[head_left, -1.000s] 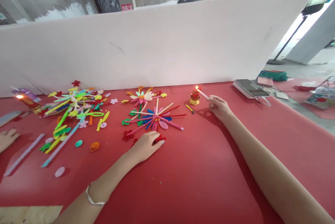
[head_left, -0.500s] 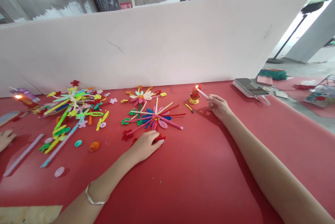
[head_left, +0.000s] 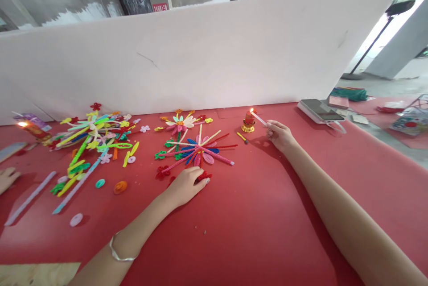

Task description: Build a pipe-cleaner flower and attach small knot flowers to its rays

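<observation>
My right hand (head_left: 281, 136) pinches a thin whitish translucent stick, which looks like a glue stick (head_left: 260, 119), its far tip at the flame of a lit red candle (head_left: 249, 118) in a gold base. A short yellow stick with a dark end (head_left: 242, 138) lies by the candle. My left hand (head_left: 187, 185) rests on the table, thumb and fingers closed around a red fuzzy chenille-stem flower (head_left: 204, 176), partly hidden. Just beyond it lies a flower spray (head_left: 199, 148) of pink, blue and white chenille stems, with another white-and-pink flower (head_left: 180, 123) behind.
A colourful pile of chenille flowers (head_left: 92, 127) lies left, near a second lit candle (head_left: 33, 130). Another person's hand (head_left: 8, 179) shows at the left edge. Loose coils such as an orange one (head_left: 120, 187) dot the red table. A white panel (head_left: 200, 58) stands behind; a phone-like device (head_left: 320, 111) lies right.
</observation>
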